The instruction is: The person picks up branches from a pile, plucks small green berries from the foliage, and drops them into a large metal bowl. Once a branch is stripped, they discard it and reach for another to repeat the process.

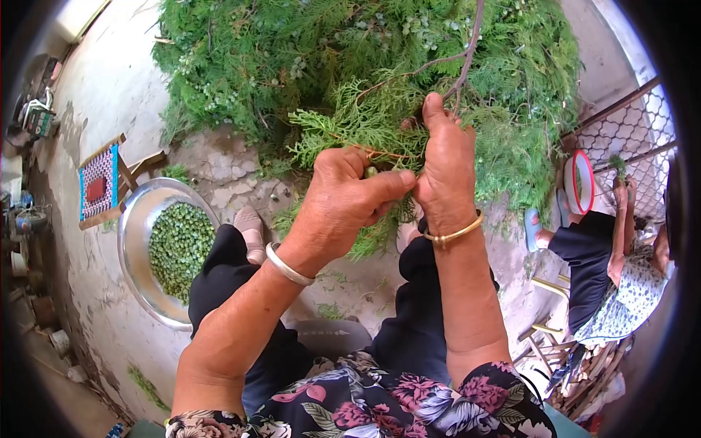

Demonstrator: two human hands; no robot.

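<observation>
My right hand [447, 164], with a gold bangle at its wrist, is closed around a leafy evergreen branch [471, 51], its thumb pointing up along the stem. Close beside it, my left hand [339, 197], wearing a silver bangle, pinches among the sprigs with thumb and fingers together. A small green cone [370, 172] shows between those fingers, partly hidden. Flat green sprays [321, 131] of the branch stick out past my knuckles. On the floor to the left, a metal basin [137, 233] holds a heap of small green cones [179, 248].
A large pile of cut evergreen branches [248, 73] lies in front of me. Left, a small woven-top stool [91, 171] stands by the basin. At right, a seated co-worker [621, 292] holds a sprig near a red-rimmed container [576, 171], beside a wire mesh [635, 135].
</observation>
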